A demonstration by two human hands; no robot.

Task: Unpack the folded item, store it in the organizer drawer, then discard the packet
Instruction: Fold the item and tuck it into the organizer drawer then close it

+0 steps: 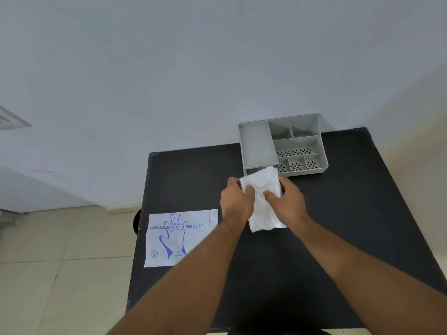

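A folded stack of translucent white gloves (263,213) is held over the black table (350,213), just in front of the grey organizer (256,146). My left hand (235,201) grips the stack's left edge and my right hand (287,200) grips its right side. The stack's far end overlaps the organizer's lower drawer (251,170), which looks pulled slightly out. The flat white packet (174,238), printed in blue with a hand outline and "Disposable Polyethylene Gloves", lies at the table's left edge, clear of both hands.
The organizer has several top compartments, some with perforated floors, and stands at the table's back edge against a white wall. Tiled floor shows on the left, with a dark round object (136,221) just below the table's left edge.
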